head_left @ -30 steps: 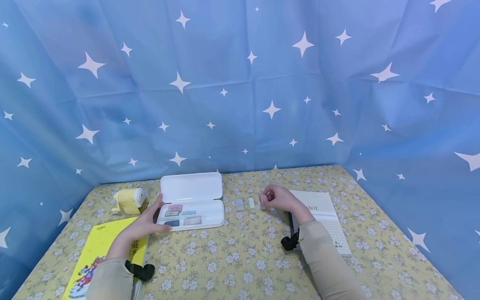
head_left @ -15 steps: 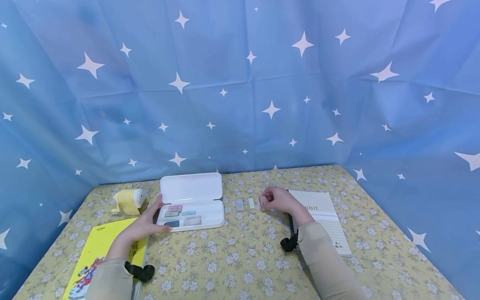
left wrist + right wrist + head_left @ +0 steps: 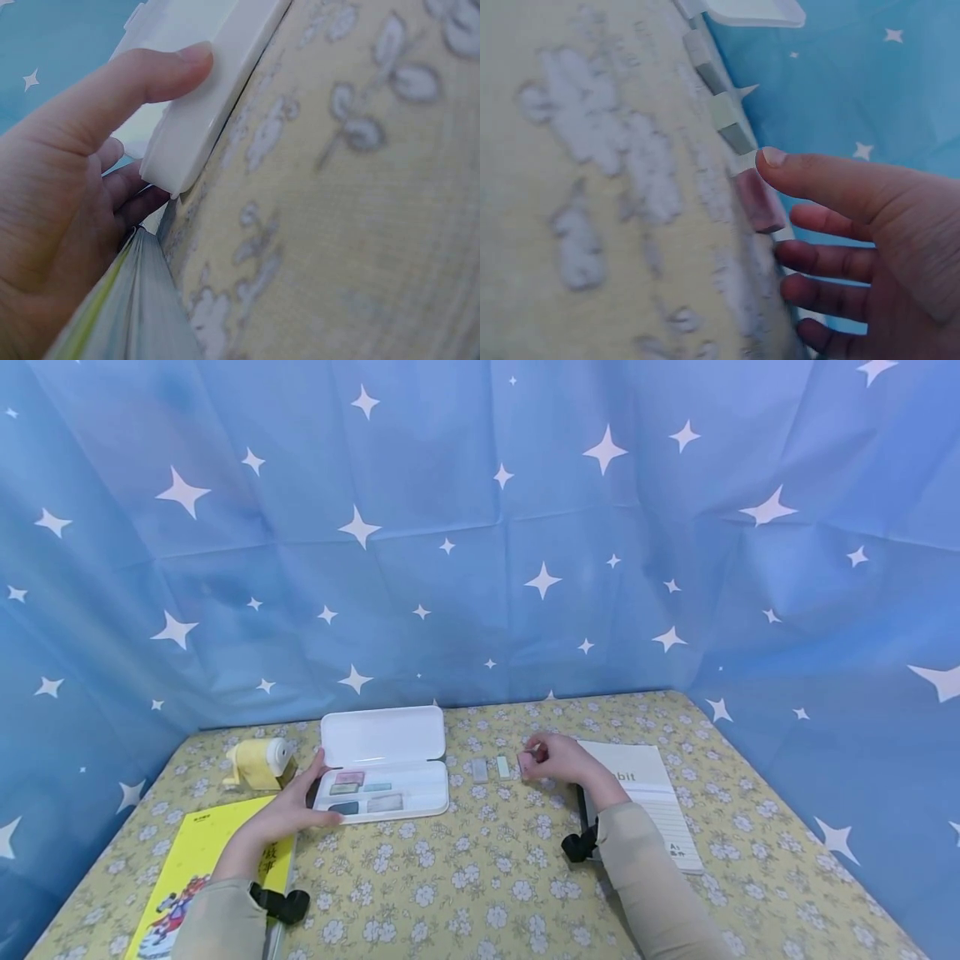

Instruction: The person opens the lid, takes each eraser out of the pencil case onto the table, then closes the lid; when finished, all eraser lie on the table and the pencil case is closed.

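Note:
My left hand (image 3: 291, 800) holds the left end of an open white pencil case (image 3: 427, 793). Its thumb (image 3: 161, 73) lies over the front edge, and the other fingers reach behind the case. Inside the case lie several erasers, among them a pink eraser (image 3: 350, 777) and a dark eraser (image 3: 344, 807). Over on the right, my right hand (image 3: 558, 758) pinches another pink eraser (image 3: 759, 201) at the tabletop, with the thumb and forefinger at it. Beside it stand a pale green eraser (image 3: 503, 767) and a grey eraser (image 3: 480, 769), spaced in a row.
A yellow pencil sharpener (image 3: 258, 762) stands left of the case. Below it, a yellow book (image 3: 202, 852) lies partly under my left forearm. A white notebook (image 3: 652, 793) lies under my right wrist. A blue star-patterned curtain (image 3: 480, 568) hangs behind the flowered tablecloth (image 3: 450, 893).
The pink eraser at my right hand has turned slightly, showing more of its top, and the fingers have shifted a little. My left hand and the case keep their place.

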The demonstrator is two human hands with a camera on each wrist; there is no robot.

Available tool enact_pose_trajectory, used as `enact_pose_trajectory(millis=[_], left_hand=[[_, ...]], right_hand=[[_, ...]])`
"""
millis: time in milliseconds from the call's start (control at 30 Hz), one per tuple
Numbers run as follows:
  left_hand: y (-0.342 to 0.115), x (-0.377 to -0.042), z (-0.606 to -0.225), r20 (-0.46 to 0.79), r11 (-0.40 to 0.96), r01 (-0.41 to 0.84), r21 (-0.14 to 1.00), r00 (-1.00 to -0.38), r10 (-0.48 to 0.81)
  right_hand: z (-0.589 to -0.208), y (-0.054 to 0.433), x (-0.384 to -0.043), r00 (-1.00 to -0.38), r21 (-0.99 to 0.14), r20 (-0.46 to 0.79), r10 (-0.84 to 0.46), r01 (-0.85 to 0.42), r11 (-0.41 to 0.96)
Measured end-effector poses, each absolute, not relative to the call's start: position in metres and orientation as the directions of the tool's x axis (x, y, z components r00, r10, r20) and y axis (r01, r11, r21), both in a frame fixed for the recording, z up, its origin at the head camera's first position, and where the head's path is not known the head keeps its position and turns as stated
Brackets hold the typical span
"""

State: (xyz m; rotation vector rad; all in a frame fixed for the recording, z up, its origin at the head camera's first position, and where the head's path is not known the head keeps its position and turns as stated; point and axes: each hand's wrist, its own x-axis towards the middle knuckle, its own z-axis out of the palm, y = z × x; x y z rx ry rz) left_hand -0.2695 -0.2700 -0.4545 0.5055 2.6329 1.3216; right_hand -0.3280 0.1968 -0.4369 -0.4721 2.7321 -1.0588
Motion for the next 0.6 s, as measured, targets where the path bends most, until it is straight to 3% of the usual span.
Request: enact_pose_trajectory(millis=[300, 500, 600], left_hand=[[-0.272, -0.271, -0.455, 0.004, 0.546, 0.224, 0.807, -0.927, 0.375], [-0.271, -0.270, -0.454, -0.008, 0.550, 0.206, 0.809, -0.933, 0.361], [-0.270, -0.270, -0.452, -0.018, 0.550, 0.193, 0.813, -0.935, 0.354]], right_hand=[[-0.417, 0.182, -0.325, -0.928, -0.685, -0.012, -0.372, -0.263, 0.679], [-0.404, 0.158, -0.324, -0.884, -0.727, -0.041, -0.466, -0.293, 0.620], [-0.395, 0.145, -0.325, -0.854, -0.682, -0.045, -0.518, -0.353, 0.641]])
